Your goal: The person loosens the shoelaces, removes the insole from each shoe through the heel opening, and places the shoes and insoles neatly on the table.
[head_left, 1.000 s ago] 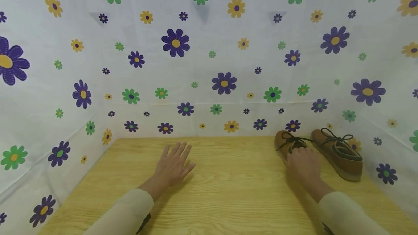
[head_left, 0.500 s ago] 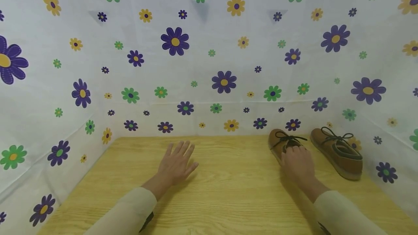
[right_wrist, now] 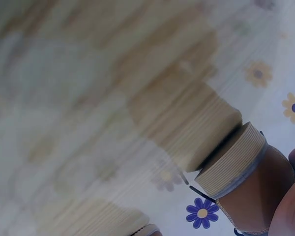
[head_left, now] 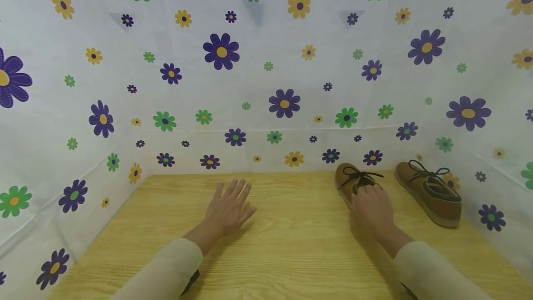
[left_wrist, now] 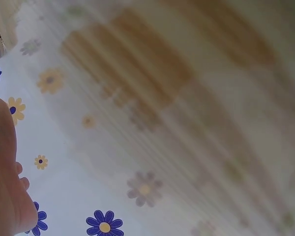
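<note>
While the right hand [head_left: 372,209] grips a brown lace-up shoe [head_left: 344,182] by its collar, fingers curled over, the shoe's toe points away from the person and slightly left, its long axis slanting across the right side of the wood-grain tabletop [head_left: 283,249]. Dark laces [head_left: 360,174] form a bow; the pale sole edge [right_wrist: 233,162] is finely ribbed. A matching shoe [head_left: 441,205] sits just to the right, similarly aligned. The left hand [head_left: 226,209] is palm down, fingers straight and spread; whether it touches the tabletop, I cannot tell.

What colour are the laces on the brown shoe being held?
The thin, tied laces look almost black, clearest in the head view.
</note>
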